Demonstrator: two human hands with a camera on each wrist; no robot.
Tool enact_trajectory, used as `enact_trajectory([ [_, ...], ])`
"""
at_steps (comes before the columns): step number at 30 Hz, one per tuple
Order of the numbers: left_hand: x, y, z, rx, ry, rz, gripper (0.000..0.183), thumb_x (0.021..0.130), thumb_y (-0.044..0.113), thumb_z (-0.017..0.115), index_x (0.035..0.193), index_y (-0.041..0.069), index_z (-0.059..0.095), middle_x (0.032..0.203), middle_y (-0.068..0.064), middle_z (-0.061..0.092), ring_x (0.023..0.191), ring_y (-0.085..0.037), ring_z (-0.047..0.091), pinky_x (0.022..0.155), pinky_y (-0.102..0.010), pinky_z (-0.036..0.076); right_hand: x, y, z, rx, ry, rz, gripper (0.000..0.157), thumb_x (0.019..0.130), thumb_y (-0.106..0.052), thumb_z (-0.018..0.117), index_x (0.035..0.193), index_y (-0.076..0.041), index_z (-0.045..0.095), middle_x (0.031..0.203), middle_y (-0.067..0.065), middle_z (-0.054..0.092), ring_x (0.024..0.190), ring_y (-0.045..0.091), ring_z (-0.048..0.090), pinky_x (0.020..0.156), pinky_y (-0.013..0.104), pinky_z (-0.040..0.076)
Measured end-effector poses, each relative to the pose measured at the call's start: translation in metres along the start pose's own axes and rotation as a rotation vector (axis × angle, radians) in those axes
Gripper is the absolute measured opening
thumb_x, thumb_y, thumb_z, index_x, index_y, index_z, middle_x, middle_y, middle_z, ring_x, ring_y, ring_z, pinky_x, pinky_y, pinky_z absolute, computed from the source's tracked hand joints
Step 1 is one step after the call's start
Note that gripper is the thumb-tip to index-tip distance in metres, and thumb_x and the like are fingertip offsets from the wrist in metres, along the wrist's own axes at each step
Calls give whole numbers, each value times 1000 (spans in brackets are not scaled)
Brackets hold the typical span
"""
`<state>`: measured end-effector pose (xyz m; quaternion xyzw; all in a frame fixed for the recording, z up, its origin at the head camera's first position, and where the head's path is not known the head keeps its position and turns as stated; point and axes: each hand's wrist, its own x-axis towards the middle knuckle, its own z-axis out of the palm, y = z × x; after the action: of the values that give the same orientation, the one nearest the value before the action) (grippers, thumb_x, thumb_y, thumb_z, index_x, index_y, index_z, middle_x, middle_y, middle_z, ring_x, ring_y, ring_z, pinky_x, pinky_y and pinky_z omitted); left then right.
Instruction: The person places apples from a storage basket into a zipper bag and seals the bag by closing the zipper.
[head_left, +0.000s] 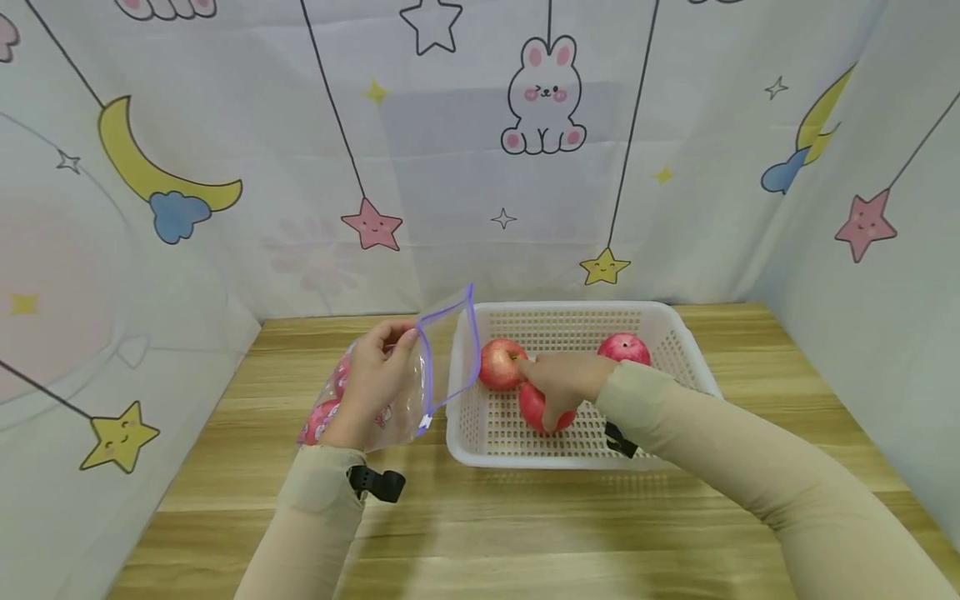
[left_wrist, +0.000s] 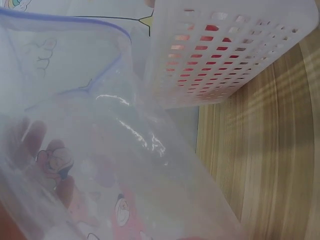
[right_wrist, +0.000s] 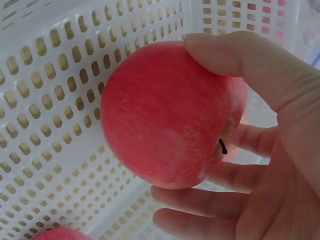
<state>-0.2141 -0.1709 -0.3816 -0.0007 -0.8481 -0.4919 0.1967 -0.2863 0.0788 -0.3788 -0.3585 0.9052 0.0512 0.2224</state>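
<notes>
The markings on the clear zip bag [head_left: 405,408] are cartoon prints, their lines too blurred to identify fully; more cartoons cover the white fabric backdrop [head_left: 457,183]: a winking rabbit [head_left: 544,100], a yellow crescent moon [head_left: 161,171] over a blue cloud [head_left: 177,215], smiling stars in pink and yellow, all hung on dark drawn lines. The fabric encloses the back and both sides of a wooden table [head_left: 480,533], its yellowish-brown grain running in streaks from side to side; on it stands a rectangular white plastic basket [head_left: 570,461], its walls and floor pierced by rows of small slots, its rim smooth and rounded. The left hand [head_left: 378,379] pinches the bag near its mouth, between thumb and fingers; the film is thin and glossy, edged in purple, with a slider [head_left: 425,422] at the near corner, and the mouth gapes toward the basket; reddish shapes show at the bag's other end, whether contents or print I cannot tell. The right hand [head_left: 562,379] grips a round red apple [right_wrist: 165,115] inside the basket, thumb on one side, fingers parted on the other; its skin is faintly streaked, its stem short and dark; a paler apple [head_left: 498,367] lies just left, another red apple [head_left: 625,347] at the back right.
</notes>
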Motion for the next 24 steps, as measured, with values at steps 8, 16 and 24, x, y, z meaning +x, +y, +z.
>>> enact_trajectory([
  [8, 0, 0, 1, 3, 0, 3, 22, 96, 16, 55, 110, 1, 62, 105, -15, 66, 96, -23, 58, 80, -20, 47, -7, 0, -4, 35, 26, -22, 93, 70, -23, 79, 147, -9, 29, 123, 11, 55, 92, 19, 54, 80, 34, 50],
  [16, -1, -1, 1, -11, 1, -12, 22, 96, 17, 55, 110, 1, 63, 105, -15, 66, 95, -22, 58, 79, -18, 46, -9, 2, -2, 77, 26, -14, 91, 71, -25, 79, 147, -16, 30, 131, 10, 49, 98, 19, 54, 84, 37, 50],
  [24, -1, -1, 1, -20, -2, -13, 24, 97, 19, 54, 110, 1, 63, 106, -16, 65, 98, -24, 58, 81, -19, 45, -7, 4, -1, 78, 45, -19, 91, 70, -26, 79, 147, -18, 31, 137, 9, 46, 102, 18, 54, 87, 37, 49],
])
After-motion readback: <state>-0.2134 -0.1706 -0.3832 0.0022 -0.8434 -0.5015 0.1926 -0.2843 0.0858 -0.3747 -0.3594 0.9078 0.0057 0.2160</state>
